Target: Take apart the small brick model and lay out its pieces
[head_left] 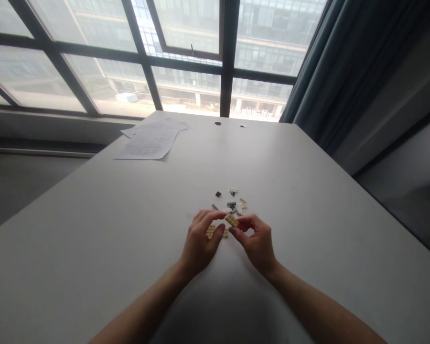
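A tan studded toy brick plate is pinched, tilted, between the thumb and fingers of my right hand. My left hand is just to its left, thumb and index finger apart. The left index fingertip is at the upper left corner of the tan plate; whether it touches, I cannot tell. Under and behind my left hand, more tan studded pieces lie on the table, partly hidden by the fingers. Just beyond both hands is a loose group of small grey pieces, with white, tan and black ones among them.
The white table stretches away toward large windows. Printed paper sheets lie at its far left. Two round holes, one a cable hole, are near the far edge. A dark curtain hangs at the right.
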A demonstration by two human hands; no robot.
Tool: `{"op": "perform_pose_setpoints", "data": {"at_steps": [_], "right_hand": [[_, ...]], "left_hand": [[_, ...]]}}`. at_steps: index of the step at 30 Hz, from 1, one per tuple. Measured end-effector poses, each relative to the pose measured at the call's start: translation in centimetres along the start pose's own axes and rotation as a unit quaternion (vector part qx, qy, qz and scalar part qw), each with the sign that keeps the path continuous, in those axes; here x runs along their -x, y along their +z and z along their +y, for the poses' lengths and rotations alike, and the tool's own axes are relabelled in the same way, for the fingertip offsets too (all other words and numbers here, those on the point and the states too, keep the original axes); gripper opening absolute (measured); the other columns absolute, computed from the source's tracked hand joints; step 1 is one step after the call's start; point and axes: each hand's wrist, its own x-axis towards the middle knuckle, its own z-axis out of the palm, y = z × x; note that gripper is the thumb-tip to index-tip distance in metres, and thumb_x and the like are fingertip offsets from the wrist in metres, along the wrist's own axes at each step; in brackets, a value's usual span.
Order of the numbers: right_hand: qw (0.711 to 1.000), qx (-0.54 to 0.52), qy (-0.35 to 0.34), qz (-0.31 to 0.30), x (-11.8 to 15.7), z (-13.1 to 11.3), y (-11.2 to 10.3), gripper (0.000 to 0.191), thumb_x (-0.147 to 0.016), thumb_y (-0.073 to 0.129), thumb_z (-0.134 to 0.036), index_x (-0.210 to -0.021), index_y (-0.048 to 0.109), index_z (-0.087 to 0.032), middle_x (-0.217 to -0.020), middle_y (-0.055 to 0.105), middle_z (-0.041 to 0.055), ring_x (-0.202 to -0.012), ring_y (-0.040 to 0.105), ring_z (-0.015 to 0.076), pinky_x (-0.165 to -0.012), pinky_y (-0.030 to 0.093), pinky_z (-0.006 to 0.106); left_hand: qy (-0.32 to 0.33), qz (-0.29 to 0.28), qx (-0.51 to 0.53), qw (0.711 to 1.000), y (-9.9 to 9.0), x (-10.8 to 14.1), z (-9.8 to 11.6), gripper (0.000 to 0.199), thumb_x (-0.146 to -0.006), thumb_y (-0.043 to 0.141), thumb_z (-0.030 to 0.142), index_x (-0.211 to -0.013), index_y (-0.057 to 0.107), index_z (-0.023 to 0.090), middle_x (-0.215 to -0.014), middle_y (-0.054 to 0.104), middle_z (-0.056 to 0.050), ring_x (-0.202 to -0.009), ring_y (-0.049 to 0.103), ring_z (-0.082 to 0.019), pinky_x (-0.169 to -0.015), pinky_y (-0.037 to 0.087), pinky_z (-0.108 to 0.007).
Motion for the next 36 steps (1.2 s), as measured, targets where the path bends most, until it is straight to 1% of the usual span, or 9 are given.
{"op": "perform_pose_setpoints", "data": {"at_steps": [4, 11, 14, 17, 23, 27, 30, 33, 36], "right_hand": [[0.996, -0.068, 0.055, -0.025, 0.2, -0.2, 0.5, 0.018, -0.071, 0.074, -0.025, -0.084, 0.063, -0.019, -0.074, 0.066, -0.0001, -0.067, 0.059, 0.0152, -0.066, 0.049, 0.028], [0.965, -0.202, 0.154, -0.065, 0.5, -0.3, 1.2, 0.019, -0.07, 0.073, -0.025, -0.082, 0.06, -0.018, -0.075, 0.065, 0.0009, -0.069, 0.061, 0.0159, -0.066, 0.049, 0.028], [0.957, -0.231, 0.159, -0.078, 0.5, -0.3, 1.2, 0.02, -0.072, 0.072, -0.027, -0.084, 0.06, -0.018, -0.076, 0.065, 0.0012, -0.07, 0.061, 0.0157, -0.067, 0.049, 0.028], [0.955, -0.243, 0.148, -0.085, 0.5, -0.2, 1.2, 0.018, -0.077, 0.069, -0.031, -0.087, 0.062, -0.018, -0.077, 0.065, 0.0018, -0.072, 0.061, 0.0163, -0.069, 0.049, 0.029], [0.962, -0.224, 0.143, -0.069, 0.4, 0.3, 1.4, 0.018, -0.076, 0.07, -0.031, -0.087, 0.062, -0.018, -0.082, 0.066, 0.0035, -0.077, 0.063, 0.0184, -0.073, 0.05, 0.032], [0.981, -0.152, 0.103, -0.068, 0.2, 0.5, 1.0, 0.018, -0.079, 0.067, -0.031, -0.091, 0.061, -0.019, -0.083, 0.066, 0.0036, -0.077, 0.063, 0.0185, -0.074, 0.051, 0.033], [0.995, 0.005, 0.004, -0.103, -0.1, 0.7, 0.5, 0.02, -0.079, 0.066, -0.024, -0.099, 0.063, -0.02, -0.092, 0.066, 0.005, -0.088, 0.06, 0.0207, -0.08, 0.049, 0.036], [0.97, 0.161, -0.083, -0.161, -0.1, 0.9, 0.3, 0.03, -0.078, 0.066, -0.018, -0.107, 0.064, -0.022, -0.105, 0.063, 0.0073, -0.102, 0.054, 0.0241, -0.091, 0.044, 0.04], [0.946, 0.245, -0.106, -0.186, 0.1, 1.0, 0.4, 0.024, -0.082, 0.063, -0.019, -0.106, 0.064, -0.022, -0.103, 0.061, 0.0079, -0.1, 0.052, 0.0241, -0.091, 0.043, 0.039]], "left_hand": [[0.056, -0.036, -0.058, 0.996, 0.3, 0.1, -0.2, 0.036, -0.082, 0.057, 0.013, -0.117, 0.056, 0.02, -0.105, 0.062, -0.007, -0.099, 0.055, -0.022, -0.088, 0.045, -0.037], [0.098, -0.008, -0.108, 0.989, 0.5, 0.2, -0.9, 0.032, -0.083, 0.063, 0.025, -0.115, 0.059, 0.021, -0.1, 0.066, -0.007, -0.092, 0.058, -0.022, -0.084, 0.048, -0.037], [0.092, -0.001, -0.108, 0.99, 0.4, 0.0, -0.5, 0.031, -0.084, 0.063, 0.026, -0.114, 0.06, 0.021, -0.097, 0.066, -0.007, -0.09, 0.058, -0.022, -0.083, 0.049, -0.037], [0.081, -0.013, -0.103, 0.991, 0.4, 0.0, -0.3, 0.033, -0.084, 0.06, 0.021, -0.117, 0.058, 0.021, -0.099, 0.064, -0.007, -0.092, 0.057, -0.022, -0.084, 0.048, -0.037], [0.085, -0.034, -0.098, 0.991, 0.4, 0.0, -0.5, 0.037, -0.083, 0.059, 0.016, -0.12, 0.056, 0.021, -0.103, 0.064, -0.008, -0.095, 0.056, -0.022, -0.087, 0.047, -0.038], [0.083, -0.037, -0.091, 0.992, -0.1, -0.4, -0.8, 0.032, -0.082, 0.06, 0.017, -0.115, 0.059, 0.021, -0.104, 0.064, -0.007, -0.097, 0.056, -0.022, -0.088, 0.047, -0.037], [0.037, -0.012, -0.085, 0.996, -0.8, -0.7, -1.2, 0.032, -0.081, 0.06, 0.017, -0.113, 0.058, 0.021, -0.105, 0.064, -0.007, -0.101, 0.057, -0.022, -0.09, 0.046, -0.038], [-0.018, 0.01, -0.076, 0.997, -1.2, -1.0, -1.7, 0.032, -0.079, 0.062, 0.018, -0.11, 0.058, 0.021, -0.105, 0.065, -0.006, -0.101, 0.059, -0.022, -0.091, 0.046, -0.038], [-0.041, 0.003, -0.076, 0.996, -1.1, -1.0, -2.1, 0.032, -0.076, 0.064, 0.02, -0.108, 0.059, 0.021, -0.106, 0.065, -0.005, -0.101, 0.06, -0.022, -0.091, 0.046, -0.039]]}}
